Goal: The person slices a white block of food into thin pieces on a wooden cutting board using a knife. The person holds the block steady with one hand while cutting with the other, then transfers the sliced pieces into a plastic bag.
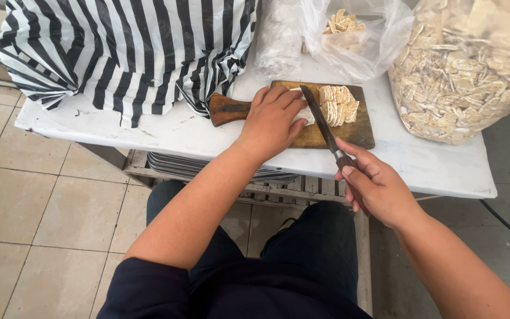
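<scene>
Beyond the hands: striped plastic bag (131, 53), clear bag of cut pieces (349, 35), and a large sack of slices (467, 71) on the white table (432, 165). Left hand (273, 121) presses flat on a pale block (306, 113), probably uncut, atop the wooden cutting board (326, 133). Right hand (376, 189) clenches the knife (323, 124), blade beside stacked slices (337, 105).

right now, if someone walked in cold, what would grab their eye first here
Mid-frame, the right hand grips a long knife angled over a wooden cutting board, while the left hand presses down on a pale block beside a row of cut slices. A bold black-and-white striped bag fills the table's far left, and a big clear bag of pale slices bulges at far right.
</scene>
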